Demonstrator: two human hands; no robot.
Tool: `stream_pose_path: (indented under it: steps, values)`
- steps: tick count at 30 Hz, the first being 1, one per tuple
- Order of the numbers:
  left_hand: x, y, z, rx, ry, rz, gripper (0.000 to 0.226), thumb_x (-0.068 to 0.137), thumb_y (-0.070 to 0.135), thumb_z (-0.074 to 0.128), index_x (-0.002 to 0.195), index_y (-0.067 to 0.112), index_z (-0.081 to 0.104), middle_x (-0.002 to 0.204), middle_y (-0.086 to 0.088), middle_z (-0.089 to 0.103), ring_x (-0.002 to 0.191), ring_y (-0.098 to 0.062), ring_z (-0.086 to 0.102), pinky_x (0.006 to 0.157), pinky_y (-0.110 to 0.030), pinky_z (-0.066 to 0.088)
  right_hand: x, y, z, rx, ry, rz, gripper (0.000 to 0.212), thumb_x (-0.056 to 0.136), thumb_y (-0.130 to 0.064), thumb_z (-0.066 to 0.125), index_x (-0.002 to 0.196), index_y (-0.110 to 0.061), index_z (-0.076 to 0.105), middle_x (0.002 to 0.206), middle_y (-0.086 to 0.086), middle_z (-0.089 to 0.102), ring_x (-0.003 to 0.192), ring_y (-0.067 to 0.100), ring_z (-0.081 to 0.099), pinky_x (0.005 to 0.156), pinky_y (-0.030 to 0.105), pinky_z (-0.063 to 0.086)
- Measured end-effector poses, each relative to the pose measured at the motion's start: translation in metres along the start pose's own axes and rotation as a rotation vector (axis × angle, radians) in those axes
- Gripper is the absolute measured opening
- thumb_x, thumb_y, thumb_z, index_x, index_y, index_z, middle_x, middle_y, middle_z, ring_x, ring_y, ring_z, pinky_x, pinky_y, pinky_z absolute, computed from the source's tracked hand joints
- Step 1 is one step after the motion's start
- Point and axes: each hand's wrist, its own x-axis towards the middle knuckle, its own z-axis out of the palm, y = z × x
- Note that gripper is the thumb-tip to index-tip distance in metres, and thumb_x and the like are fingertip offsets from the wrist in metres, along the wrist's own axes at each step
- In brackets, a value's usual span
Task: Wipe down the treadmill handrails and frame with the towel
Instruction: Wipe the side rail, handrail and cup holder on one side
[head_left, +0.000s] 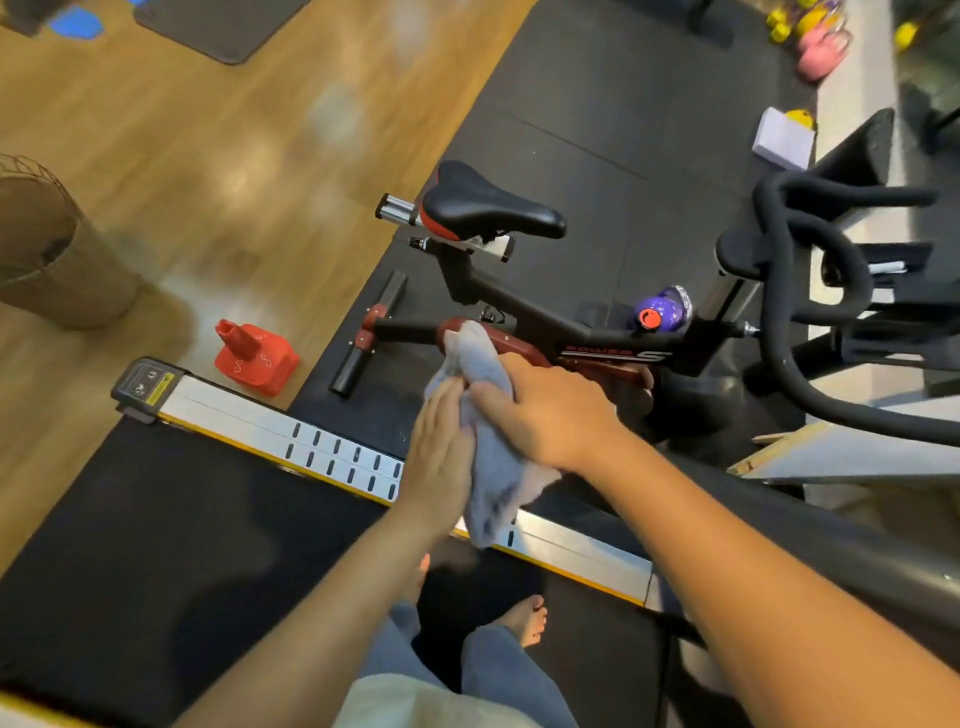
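Wood-plank floor (218, 156) at left, glare patches; black rubber mats (597, 130) at right under exercise bike (519, 322); red cone (254, 356) at the seam

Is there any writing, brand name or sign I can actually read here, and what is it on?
"POWER" in small red letters, with a large white "S" after it: on the exercise bike frame.
Yellow and black warning sticker on the treadmill end cap: too small to read.
White marks on the red cone stack: not legible.
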Motion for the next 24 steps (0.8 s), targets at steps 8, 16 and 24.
stream_pose_path:
  steps: [8,16,24]
  values:
    - [-0.024,0.066,-0.007,0.250,-0.017,0.670,0.074,0.082,0.027,0.056,0.146,0.005,0.028,0.156,-0.010,0.028,0.150,-0.025,0.016,0.122,-0.050,0.009,-0.112,0.056,0.023,0.012,0.411,-0.117,0.048,0.094,-0.045,0.054,0.133,-0.018,0.052,0.127,-0.004,0.059,0.118,0.012,0.052,0.100,0.029,0.039]
    - [-0.010,0.164,0.080,0.779,-0.489,1.036,0.105,0.067,0.064,0.071,0.144,0.002,0.036,0.147,-0.018,0.042,0.131,-0.033,0.042,0.114,-0.047,0.026,-0.201,0.154,-0.006,0.102,0.425,0.310,0.048,0.093,-0.058,0.034,0.127,-0.029,0.052,0.120,-0.011,0.059,0.110,0.009,0.054,0.089,0.034,0.044]
    - [0.014,0.152,0.053,0.740,-0.501,0.884,0.094,0.066,0.073,0.066,0.135,0.013,0.043,0.123,-0.006,0.056,0.108,-0.026,0.053,0.093,-0.041,0.041,-0.129,0.119,-0.023,-0.155,0.161,0.655,0.060,0.094,-0.057,0.012,0.105,-0.020,0.059,0.100,0.011,0.067,0.087,0.028,0.057,0.075,0.039,0.042]
